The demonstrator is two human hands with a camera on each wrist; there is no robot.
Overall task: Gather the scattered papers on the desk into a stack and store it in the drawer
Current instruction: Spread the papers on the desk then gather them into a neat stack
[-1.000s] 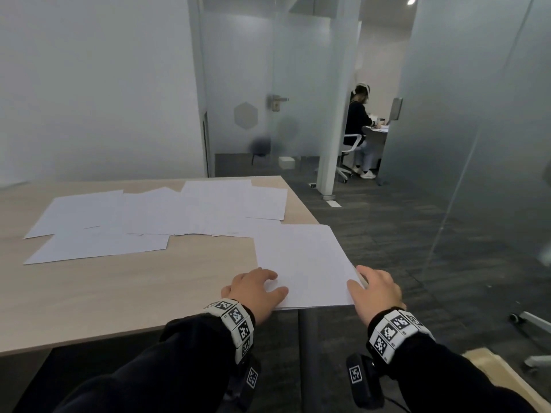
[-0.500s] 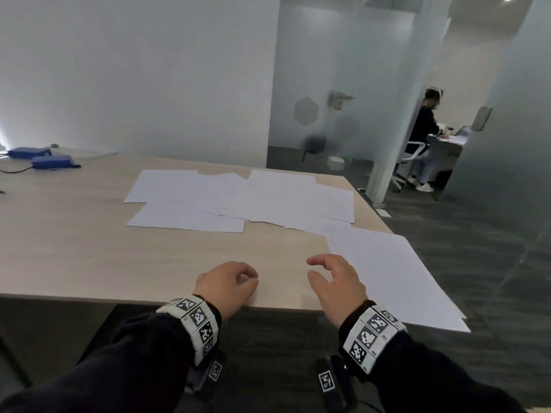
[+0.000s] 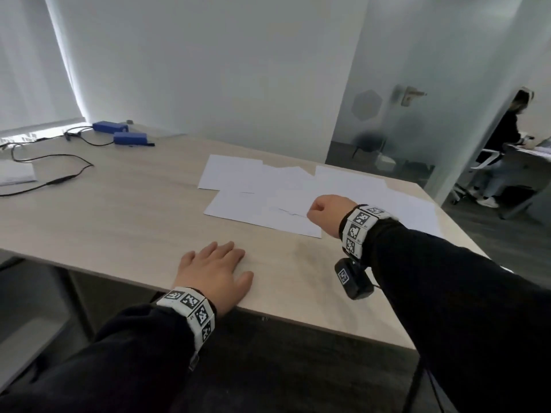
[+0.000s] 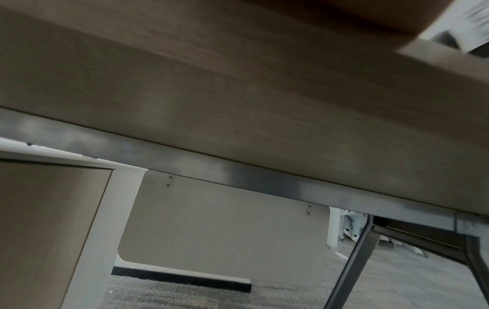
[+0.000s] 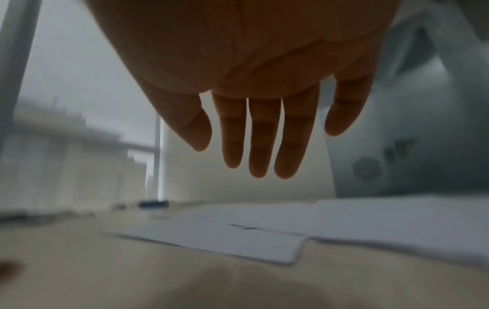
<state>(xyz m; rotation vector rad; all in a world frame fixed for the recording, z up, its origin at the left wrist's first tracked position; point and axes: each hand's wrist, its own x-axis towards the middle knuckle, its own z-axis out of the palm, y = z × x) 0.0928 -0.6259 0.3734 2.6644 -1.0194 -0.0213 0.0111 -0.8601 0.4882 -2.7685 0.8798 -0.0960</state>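
- At the far left of the head view, cables and 2 blue boxes sit at the back of the desk. They were out of frame 1 second ago, so the view has swung left.
- Lower centre-left: the left hand lies flat on the bare desk near its front edge, fingers straight and spread, holding nothing. Half a second ago it was loosely curled at that edge. Its wrist camera shows only the underside of the desk.
- Centre: the scattered papers lie overlapping and unstacked on the far right part of the desk.
- Centre-right: the right hand has left the front edge and now reaches over the near side of the papers. In the right wrist view its fingers hang straight and relaxed above the sheets, gripping nothing, not yet touching.
- The single sheet both hands rested beside 1 second ago is now hidden behind the right sleeve.
- My reading: gathering is only starting; no stack exists, and no drawer can be clearly made out.
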